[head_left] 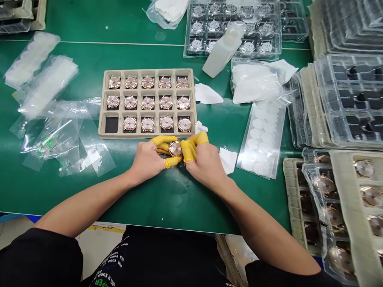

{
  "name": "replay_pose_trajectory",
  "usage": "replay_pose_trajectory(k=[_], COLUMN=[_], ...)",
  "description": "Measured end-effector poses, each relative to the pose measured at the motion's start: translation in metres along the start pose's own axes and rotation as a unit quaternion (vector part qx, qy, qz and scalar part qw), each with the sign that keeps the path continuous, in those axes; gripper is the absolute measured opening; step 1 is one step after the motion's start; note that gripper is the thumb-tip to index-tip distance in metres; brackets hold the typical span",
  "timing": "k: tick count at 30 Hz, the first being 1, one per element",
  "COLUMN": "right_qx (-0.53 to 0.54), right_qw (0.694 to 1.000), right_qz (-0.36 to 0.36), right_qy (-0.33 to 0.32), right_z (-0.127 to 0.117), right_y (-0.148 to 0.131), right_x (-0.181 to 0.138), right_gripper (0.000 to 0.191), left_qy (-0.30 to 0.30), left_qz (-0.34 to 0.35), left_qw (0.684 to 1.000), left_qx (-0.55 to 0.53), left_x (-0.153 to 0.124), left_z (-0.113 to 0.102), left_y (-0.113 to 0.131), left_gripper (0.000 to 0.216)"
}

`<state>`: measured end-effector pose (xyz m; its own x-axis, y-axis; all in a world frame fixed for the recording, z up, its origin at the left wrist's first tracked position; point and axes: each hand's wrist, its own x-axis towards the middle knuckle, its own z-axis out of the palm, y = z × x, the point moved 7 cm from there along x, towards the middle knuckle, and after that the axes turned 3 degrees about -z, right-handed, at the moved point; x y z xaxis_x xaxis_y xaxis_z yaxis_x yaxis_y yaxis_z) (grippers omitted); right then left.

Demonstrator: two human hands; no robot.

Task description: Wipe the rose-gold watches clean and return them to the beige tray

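Note:
Between my two hands, just in front of the beige tray (101,129), is a rose-gold watch head (175,149) without a strap, dial facing up. My left hand (152,158) wears yellow finger cots and grips the watch head from its left side. On the other side my right hand (202,157), also in yellow finger cots, has its fingers bent and pressed at the case edge; whatever its fingertips pinch is hidden. Similar watch heads (147,103) lie in the tray's compartments. The front-left compartment (111,124) shows only its black pad.
Clear plastic bags (60,139) with small parts lie left. A white bottle (224,48) rests tilted on a clear tray of metal discs (196,44). White cloths (208,94) and a sheet of round films (261,135) lie right. Stacked trays (338,103) line the right edge.

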<state>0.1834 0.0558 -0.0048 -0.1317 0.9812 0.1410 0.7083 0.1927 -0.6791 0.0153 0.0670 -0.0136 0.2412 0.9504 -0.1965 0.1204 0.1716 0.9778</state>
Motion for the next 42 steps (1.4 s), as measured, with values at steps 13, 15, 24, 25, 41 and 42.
replay_pose_trajectory(k=[13, 15, 24, 25, 41, 42], right_qx=[0.048, 0.053, 0.066, 0.054, -0.142, -0.158], right_qw=[0.987, 0.986, 0.996, 0.996, 0.965, 0.963], right_qz=[-0.114, -0.109, -0.044, -0.053, 0.056, 0.036], right_qy=[0.102, 0.112, 0.045, 0.045, 0.214, 0.218], right_z=[-0.007, -0.007, -0.005, -0.003, -0.091, -0.092], right_y=[-0.032, -0.029, -0.014, -0.017, 0.034, 0.029], right_x=[-0.003, -0.004, -0.004, -0.005, 0.007, 0.008], right_gripper=[0.018, 0.018, 0.019, 0.018, 0.029, 0.035], left_qy=[-0.002, -0.006, -0.007, -0.006, 0.004, 0.001], left_qz=[-0.013, -0.014, -0.013, -0.013, 0.028, 0.036], left_qw=[0.999, 0.999, 0.999, 0.999, 1.000, 0.999], left_qx=[-0.033, -0.029, -0.032, -0.034, -0.003, 0.014], left_x=[0.002, 0.002, 0.003, 0.003, 0.004, 0.004], left_z=[-0.002, -0.002, -0.001, -0.001, -0.001, 0.000], left_y=[0.000, 0.000, -0.004, -0.005, -0.005, -0.004], left_gripper=[0.058, 0.059, 0.057, 0.058, 0.058, 0.058])
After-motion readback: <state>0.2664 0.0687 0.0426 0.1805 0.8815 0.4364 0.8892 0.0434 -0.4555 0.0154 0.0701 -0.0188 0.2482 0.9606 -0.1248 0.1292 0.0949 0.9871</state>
